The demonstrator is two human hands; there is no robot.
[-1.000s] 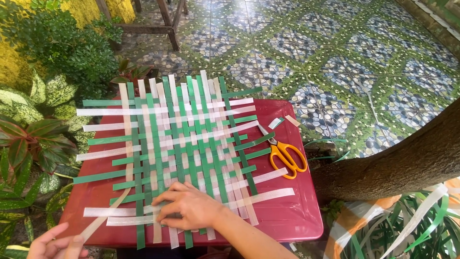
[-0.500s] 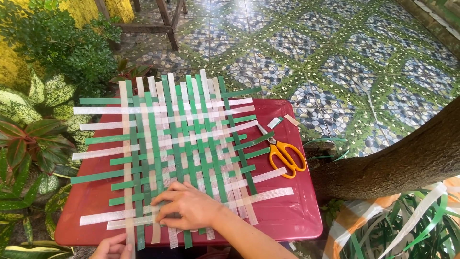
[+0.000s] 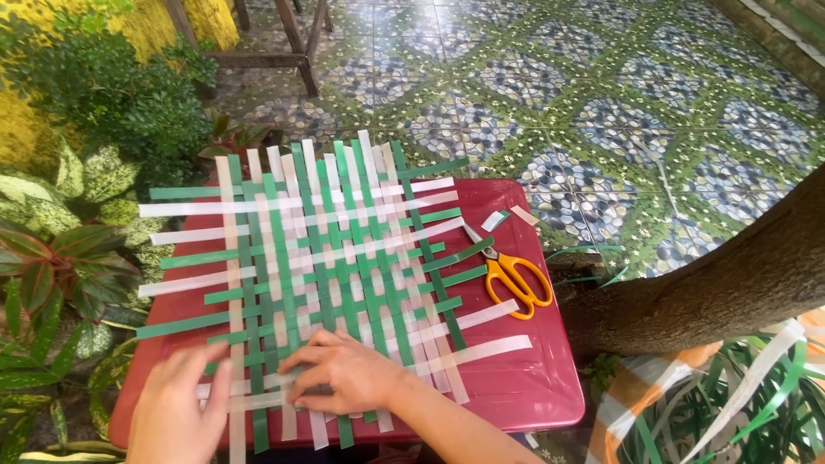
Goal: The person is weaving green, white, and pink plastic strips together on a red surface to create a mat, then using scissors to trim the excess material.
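A patterned tile floor (image 3: 601, 94) in green, blue and white fills the upper part of the view, with leafy plants (image 3: 77, 215) along the left edge and a thick brown tree trunk (image 3: 730, 283) slanting in from the right. On the floor stands a red plastic tabletop (image 3: 533, 387), and most of it is covered by a woven mat (image 3: 326, 258) of green and white strips, its loose ends sticking out on all sides.

The right hand (image 3: 348, 371) lies flat on the near edge of the mat, fingers spread over the crossing strips, pressing them down and holding nothing. The left hand (image 3: 176, 408), which a second ago was low at the frame's corner and drawing a loose pale strip, has come up to the mat's near left corner; it now rests open there with fingers extended on the white strip ends, and that corner looks more closed up than before.

Orange-handled scissors (image 3: 507, 273) lie shut just right of the mat, and small strip offcuts (image 3: 509, 217) sit beyond them.
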